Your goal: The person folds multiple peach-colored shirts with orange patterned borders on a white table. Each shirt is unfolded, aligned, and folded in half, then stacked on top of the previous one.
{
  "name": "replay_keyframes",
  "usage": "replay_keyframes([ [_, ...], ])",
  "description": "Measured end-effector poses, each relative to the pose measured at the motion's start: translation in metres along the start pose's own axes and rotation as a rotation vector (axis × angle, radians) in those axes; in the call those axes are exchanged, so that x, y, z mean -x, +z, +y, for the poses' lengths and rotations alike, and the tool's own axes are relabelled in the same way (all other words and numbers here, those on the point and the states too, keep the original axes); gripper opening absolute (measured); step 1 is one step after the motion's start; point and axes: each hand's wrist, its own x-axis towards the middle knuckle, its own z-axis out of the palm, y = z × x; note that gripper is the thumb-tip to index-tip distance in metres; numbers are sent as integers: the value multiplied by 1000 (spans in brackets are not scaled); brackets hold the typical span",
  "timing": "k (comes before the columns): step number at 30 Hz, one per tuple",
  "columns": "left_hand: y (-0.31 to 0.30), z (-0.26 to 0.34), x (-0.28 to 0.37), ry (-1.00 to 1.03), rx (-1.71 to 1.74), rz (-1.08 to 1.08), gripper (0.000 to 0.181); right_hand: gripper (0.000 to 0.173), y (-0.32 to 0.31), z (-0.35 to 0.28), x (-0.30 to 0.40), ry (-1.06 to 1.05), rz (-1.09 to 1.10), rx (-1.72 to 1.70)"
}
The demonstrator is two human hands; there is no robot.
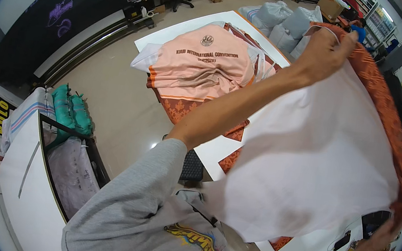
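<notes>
A large piece of fabric, white on the side facing me and patterned orange-brown on the other, hangs spread in the air over the white table. Its upper edge is pinched in my left hand. My right hand, blurred, is at the fabric's far right edge; its fingers are partly hidden, but they appear closed on that edge. Beyond my left forearm, a pile of peach printed shirts with brown patterned hems lies on the table. Small patterned fabric corners show from under the raised fabric.
A black phone with a cable lies on the table's near right part. Stuffed white sacks stand past the far edge. Green bundles and a white cabinet are at the left. A person in blue is in the background.
</notes>
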Motion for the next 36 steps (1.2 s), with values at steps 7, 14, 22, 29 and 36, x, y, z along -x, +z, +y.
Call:
replay_keyframes([
  [7, -34, 19, 167, 366, -204, 149, 57, 35, -20, -22, 183, 76, 220, 178],
  [14, -44, 36, 290, -758, 790, 465, 44, 28, -28, -76, 300, 393, 518, 249],
  [22, -37, -51, 365, -946, 433, 342, 45, 24, -19, -8, 343, 755, 239, -237],
  [29, -45, -98, 420, -1155, 272, 157, 19, 24, -10, 42, 387, 902, 246, -101],
  [36, -67, -96, 445, -1223, 142, 238, 21, 25, -18, 40, 410, 999, 237, 28],
])
